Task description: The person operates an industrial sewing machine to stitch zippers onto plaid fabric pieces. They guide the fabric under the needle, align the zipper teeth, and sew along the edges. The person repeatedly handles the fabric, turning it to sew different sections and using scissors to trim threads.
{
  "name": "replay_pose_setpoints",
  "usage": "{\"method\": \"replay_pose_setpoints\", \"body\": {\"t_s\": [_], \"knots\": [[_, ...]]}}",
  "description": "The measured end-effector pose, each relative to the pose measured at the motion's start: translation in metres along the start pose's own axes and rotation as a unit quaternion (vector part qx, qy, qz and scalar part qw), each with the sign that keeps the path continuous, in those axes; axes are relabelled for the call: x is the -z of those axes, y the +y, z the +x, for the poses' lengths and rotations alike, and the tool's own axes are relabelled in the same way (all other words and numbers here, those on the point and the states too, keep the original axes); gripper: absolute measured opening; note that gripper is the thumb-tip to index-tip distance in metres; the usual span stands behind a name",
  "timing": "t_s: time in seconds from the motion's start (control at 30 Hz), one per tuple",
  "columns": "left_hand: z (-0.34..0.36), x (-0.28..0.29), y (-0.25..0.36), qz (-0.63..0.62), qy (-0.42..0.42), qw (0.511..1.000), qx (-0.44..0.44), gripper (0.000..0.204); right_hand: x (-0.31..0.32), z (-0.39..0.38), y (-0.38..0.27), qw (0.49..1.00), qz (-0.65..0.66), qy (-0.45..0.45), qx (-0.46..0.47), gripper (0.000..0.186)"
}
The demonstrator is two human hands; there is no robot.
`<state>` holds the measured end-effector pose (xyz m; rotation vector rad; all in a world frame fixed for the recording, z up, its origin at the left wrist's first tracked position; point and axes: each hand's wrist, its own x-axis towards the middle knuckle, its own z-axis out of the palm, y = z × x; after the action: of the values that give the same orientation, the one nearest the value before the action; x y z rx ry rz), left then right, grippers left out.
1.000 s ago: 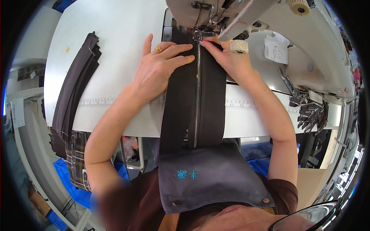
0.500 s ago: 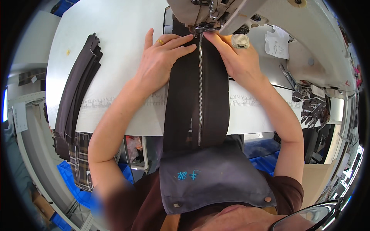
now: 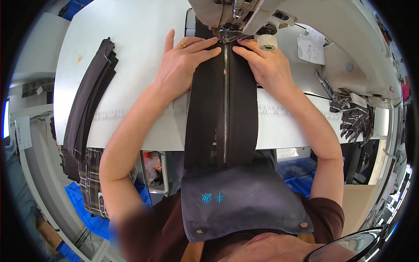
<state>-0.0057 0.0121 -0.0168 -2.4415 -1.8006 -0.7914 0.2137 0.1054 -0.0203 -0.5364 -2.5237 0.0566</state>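
Observation:
A long dark-brown fabric piece (image 3: 201,102) runs lengthwise in front of me, with a metal-toothed zipper (image 3: 225,109) along it. Its far end passes beneath the presser foot (image 3: 229,35) of a sewing machine (image 3: 340,26). My left hand (image 3: 185,63) rests on the fabric left of the zipper, fingers stretched toward the foot, a ring on one of them. On the zipper's right side, my right hand (image 3: 268,63) lies with its fingertips on the fabric, thumb and forefinger apart. Both hands press down flat, gripping nothing that I can see.
A stack of dark fabric strips (image 3: 89,100) lies left on the white table (image 3: 126,48). To the right are metal snips (image 3: 326,85) and a pile of zipper pulls or small dark pieces (image 3: 355,118). Plaid fabric (image 3: 92,183) hangs below the left edge, above a blue bin (image 3: 85,214).
My right fingertips have drawn slightly back from the presser foot and spread apart. The fabric and zipper have shifted a little away from me, toward the machine. My left hand has barely moved.

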Motion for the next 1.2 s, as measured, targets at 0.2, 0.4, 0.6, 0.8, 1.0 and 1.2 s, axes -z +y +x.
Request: {"method": "replay_pose_setpoints", "body": {"t_s": [0.2, 0.4, 0.6, 0.8, 1.0, 1.2], "knots": [[-0.028, 0.026, 0.038, -0.159, 0.007, 0.983, -0.09, 0.024, 0.015, -0.019, -0.017, 0.992, 0.118, 0.029, -0.022, 0.025], [-0.085, 0.043, 0.07, -0.158, -0.013, 0.986, 0.059, 0.017, 0.048, -0.065, -0.063, 0.985, 0.17, -0.036, -0.01, 0.03], [-0.094, 0.034, 0.071, -0.022, -0.045, 0.998, -0.047, 0.032, 0.053, -0.067, -0.09, 0.981, 0.102, -0.164, 0.032, 0.043], [-0.091, 0.037, 0.072, -0.034, -0.076, 0.995, -0.06, 0.034, 0.05, -0.067, -0.093, 0.985, 0.099, -0.14, 0.035, 0.04], [-0.09, 0.045, 0.076, -0.027, -0.087, 0.994, -0.057, 0.037, 0.044, -0.07, -0.1, 0.991, 0.065, -0.108, 0.041, 0.039], [-0.088, 0.052, 0.078, -0.086, 0.037, 0.993, -0.069, 0.033, 0.049, -0.075, -0.107, 0.987, 0.111, -0.108, 0.051, 0.042]]}}
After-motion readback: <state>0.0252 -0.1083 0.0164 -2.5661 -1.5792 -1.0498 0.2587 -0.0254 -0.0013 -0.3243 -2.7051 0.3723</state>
